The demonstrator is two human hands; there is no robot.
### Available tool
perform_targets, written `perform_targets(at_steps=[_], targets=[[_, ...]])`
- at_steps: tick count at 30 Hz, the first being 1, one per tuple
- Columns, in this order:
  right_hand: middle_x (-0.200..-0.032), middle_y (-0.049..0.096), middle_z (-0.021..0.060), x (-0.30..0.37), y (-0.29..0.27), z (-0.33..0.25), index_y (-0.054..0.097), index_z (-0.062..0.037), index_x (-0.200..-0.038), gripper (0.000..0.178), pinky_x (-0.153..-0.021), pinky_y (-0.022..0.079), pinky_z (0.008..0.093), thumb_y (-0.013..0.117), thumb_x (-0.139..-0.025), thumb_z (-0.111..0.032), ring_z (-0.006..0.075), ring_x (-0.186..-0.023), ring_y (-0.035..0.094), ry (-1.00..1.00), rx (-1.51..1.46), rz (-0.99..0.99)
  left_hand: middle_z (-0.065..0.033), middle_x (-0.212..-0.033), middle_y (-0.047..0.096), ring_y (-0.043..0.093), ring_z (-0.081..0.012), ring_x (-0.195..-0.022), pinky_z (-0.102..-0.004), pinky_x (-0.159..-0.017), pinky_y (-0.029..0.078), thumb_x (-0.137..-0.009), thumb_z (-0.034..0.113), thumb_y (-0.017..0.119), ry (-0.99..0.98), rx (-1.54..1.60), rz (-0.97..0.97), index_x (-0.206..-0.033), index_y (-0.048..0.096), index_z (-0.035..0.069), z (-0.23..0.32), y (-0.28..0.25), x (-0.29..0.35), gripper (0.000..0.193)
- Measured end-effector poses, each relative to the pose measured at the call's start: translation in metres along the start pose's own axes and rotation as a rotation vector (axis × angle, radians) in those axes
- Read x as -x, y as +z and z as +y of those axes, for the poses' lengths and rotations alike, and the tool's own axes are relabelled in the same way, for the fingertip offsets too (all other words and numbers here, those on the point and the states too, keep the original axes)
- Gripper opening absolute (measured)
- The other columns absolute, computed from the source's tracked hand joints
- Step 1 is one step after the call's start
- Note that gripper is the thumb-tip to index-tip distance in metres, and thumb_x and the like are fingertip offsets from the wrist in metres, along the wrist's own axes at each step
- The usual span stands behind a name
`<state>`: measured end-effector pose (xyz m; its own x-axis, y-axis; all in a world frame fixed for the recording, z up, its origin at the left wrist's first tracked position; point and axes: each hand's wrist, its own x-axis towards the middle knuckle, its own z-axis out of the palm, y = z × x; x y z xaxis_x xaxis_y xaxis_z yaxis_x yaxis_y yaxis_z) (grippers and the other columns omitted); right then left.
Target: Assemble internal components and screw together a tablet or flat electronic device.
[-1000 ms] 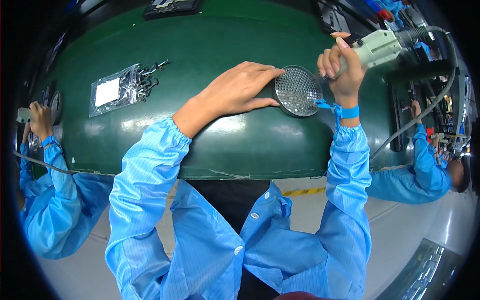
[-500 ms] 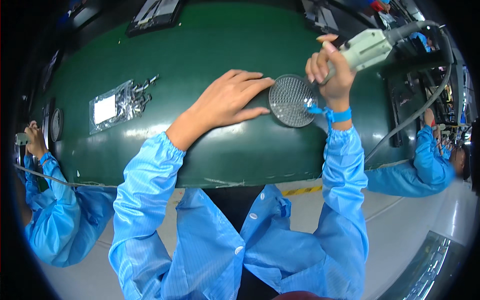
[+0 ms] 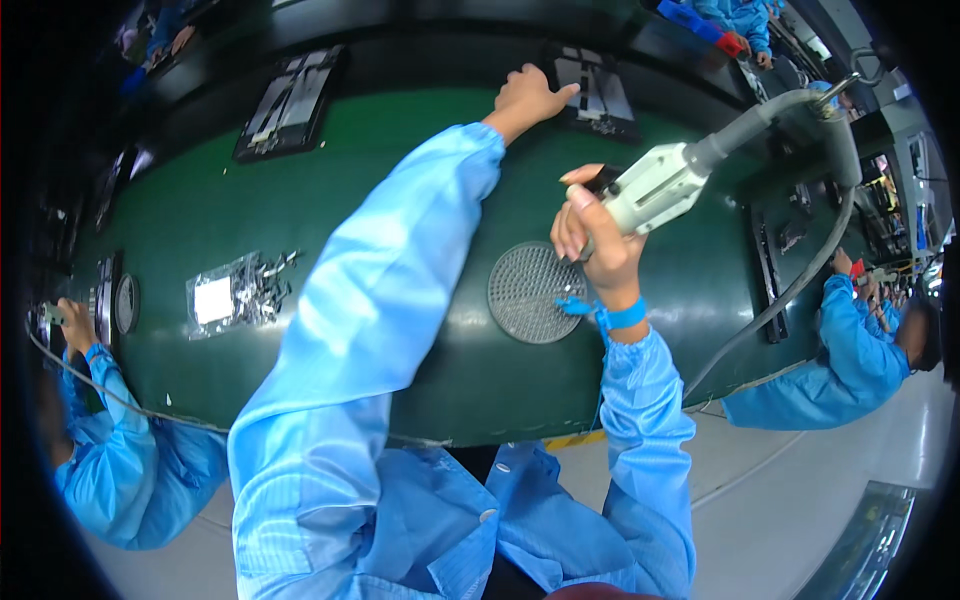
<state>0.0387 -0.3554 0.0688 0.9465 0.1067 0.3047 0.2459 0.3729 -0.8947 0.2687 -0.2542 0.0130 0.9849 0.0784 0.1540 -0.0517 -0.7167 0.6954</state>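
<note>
From afar I'm holding the left hand [image 3: 532, 95] beside a black-framed panel [image 3: 596, 92], its thumb standing wide, the right hand [image 3: 610, 245] gripping a pale green tool [image 3: 655, 187], a round textured dish [image 3: 525, 292] lying near it on the bench [image 3: 690, 310]

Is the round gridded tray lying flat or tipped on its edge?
Flat: the tray shows its broad gridded face upward on the green bench, near the right hand.
</note>
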Motion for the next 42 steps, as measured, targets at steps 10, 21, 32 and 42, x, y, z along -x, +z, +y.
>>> perform_targets(at_steps=[10, 21, 32, 42], targets=[[-0.062, 0.052, 0.0020, 0.004, -0.002, -0.003, 0.060, 0.0051, -0.107, 0.015, -0.043, 0.041, 0.0258, 0.063, -0.092, 0.001, 0.0085, -0.045, 0.047, 0.004, -0.025, -0.005, -0.0252, -0.135, 0.060, 0.052, -0.0449, -0.129, -0.0441, -0.103, 0.047, -0.074, 0.055, 0.082, 0.028, 0.214, -0.370, -0.124, 0.069, 0.001, 0.016, 0.033, -0.060, 0.075], [-0.055, 0.046, 0.0037, 0.003, -0.009, -0.001, 0.061, 0.0064, -0.105, 0.017, -0.043, 0.041, 0.0299, 0.063, -0.092, -0.005, 0.0131, -0.042, 0.045, -0.097, 0.040, 0.013, -0.0116, -0.124, 0.063, 0.058, -0.0217, -0.111, -0.0356, -0.096, 0.048, -0.103, 0.014, 0.056, 0.174, 0.810, -0.001, -0.134, 0.052, -0.003, -0.046, -0.142, 0.095, 0.036], [-0.056, 0.037, 0.0007, 0.012, -0.008, 0.004, 0.058, 0.0069, -0.112, 0.024, -0.045, 0.037, 0.0313, 0.056, -0.096, -0.010, 0.0120, -0.044, 0.038, -0.102, 0.053, -0.045, -0.0284, -0.154, 0.039, 0.039, -0.0302, -0.143, -0.0346, -0.117, 0.029, -0.106, 0.021, 0.050, -0.200, 0.503, -0.016, -0.156, 0.020, -0.008, -0.111, -0.198, 0.406, 0.065], [-0.056, 0.035, 0.0004, 0.011, -0.015, 0.005, 0.053, 0.0100, -0.115, 0.029, -0.045, 0.037, 0.0299, 0.051, -0.098, -0.013, 0.0112, -0.043, 0.036, -0.114, 0.105, -0.056, -0.0224, -0.078, 0.064, 0.066, -0.0413, -0.071, -0.0472, -0.062, 0.053, -0.100, 0.030, 0.058, 0.031, -0.371, -0.010, -0.083, 0.068, 0.001, -0.124, -0.240, 0.382, 0.035]])
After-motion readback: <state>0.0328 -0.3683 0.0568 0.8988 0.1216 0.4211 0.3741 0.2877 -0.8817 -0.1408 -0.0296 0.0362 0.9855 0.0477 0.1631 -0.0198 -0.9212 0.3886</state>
